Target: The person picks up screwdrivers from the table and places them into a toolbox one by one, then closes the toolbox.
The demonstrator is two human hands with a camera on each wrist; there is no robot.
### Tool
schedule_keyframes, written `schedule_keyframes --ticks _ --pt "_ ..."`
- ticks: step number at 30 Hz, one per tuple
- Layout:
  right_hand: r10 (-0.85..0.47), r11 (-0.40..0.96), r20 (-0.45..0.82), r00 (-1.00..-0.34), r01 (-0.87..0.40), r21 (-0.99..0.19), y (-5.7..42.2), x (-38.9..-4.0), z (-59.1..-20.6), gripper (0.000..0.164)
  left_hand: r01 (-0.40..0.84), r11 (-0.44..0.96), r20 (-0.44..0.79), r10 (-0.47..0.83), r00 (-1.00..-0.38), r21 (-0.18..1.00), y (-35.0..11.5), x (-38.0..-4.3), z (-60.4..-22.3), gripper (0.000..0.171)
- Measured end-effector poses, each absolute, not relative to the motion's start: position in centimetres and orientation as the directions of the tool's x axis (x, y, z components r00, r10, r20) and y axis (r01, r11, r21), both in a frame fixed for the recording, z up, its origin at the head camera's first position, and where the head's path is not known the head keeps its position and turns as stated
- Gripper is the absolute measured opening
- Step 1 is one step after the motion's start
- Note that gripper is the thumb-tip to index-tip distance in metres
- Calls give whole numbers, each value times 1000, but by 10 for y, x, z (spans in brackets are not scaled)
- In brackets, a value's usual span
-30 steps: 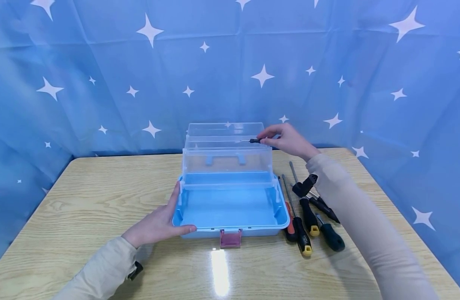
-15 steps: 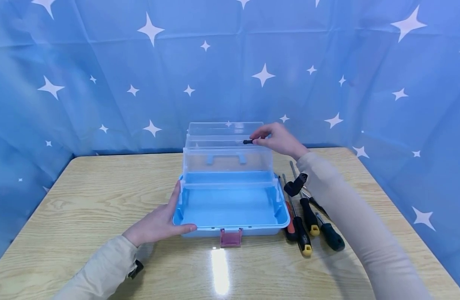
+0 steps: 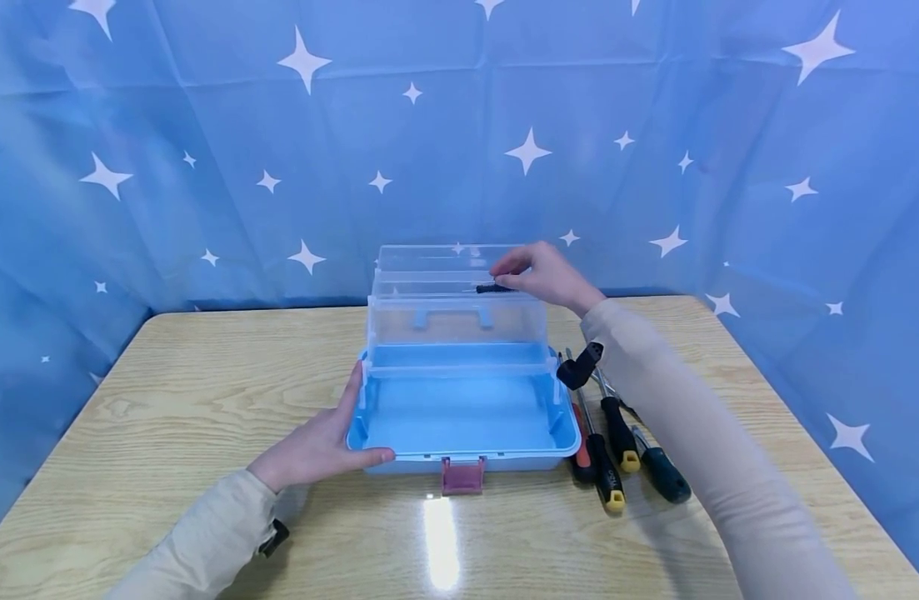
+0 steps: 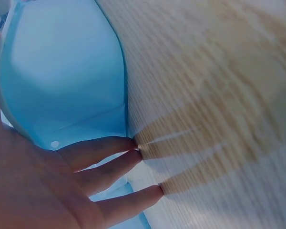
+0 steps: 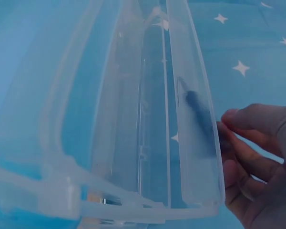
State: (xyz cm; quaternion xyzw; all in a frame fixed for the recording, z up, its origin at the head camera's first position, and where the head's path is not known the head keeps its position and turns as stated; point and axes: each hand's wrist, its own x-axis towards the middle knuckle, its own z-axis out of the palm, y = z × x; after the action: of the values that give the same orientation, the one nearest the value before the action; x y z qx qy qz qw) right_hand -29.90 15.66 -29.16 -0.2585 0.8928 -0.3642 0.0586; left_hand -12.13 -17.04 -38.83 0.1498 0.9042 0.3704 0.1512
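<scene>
A blue toolbox (image 3: 466, 463) stands with its clear lid and translucent stepped trays (image 3: 459, 321) raised at the back. My left hand (image 3: 312, 446) rests against its left front corner, thumb along the front rim. Outside the box wall, the left wrist view shows its fingers nearly straight and spread. High over the box, at the upper tray, my right hand (image 3: 545, 275) pinches a small black screwdriver (image 3: 492, 288) by its handle end. Through the tray's cloudy wall in the right wrist view, the screwdriver (image 5: 198, 112) looks blurred, its tip pointing away from the fingers.
Right of the toolbox several screwdrivers lie on the wooden table (image 3: 204, 392), among them a black and yellow one (image 3: 604, 471), an orange and black one (image 3: 581, 454) and a dark green one (image 3: 665, 475). A pink latch (image 3: 462, 477) hangs at the front. A starry blue curtain (image 3: 429, 142) closes the back.
My right hand has moved left with the small screwdriver, bringing it slightly lower at the upper tray. The left hand has stayed on the toolbox corner.
</scene>
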Motion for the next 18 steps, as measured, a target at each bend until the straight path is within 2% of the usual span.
schedule_keyframes --ticks 18 --pt "-528 553 184 -829 -500 -666 174 -286 -296 21 155 688 -165 375 -912 709 -171 -121 -389 120"
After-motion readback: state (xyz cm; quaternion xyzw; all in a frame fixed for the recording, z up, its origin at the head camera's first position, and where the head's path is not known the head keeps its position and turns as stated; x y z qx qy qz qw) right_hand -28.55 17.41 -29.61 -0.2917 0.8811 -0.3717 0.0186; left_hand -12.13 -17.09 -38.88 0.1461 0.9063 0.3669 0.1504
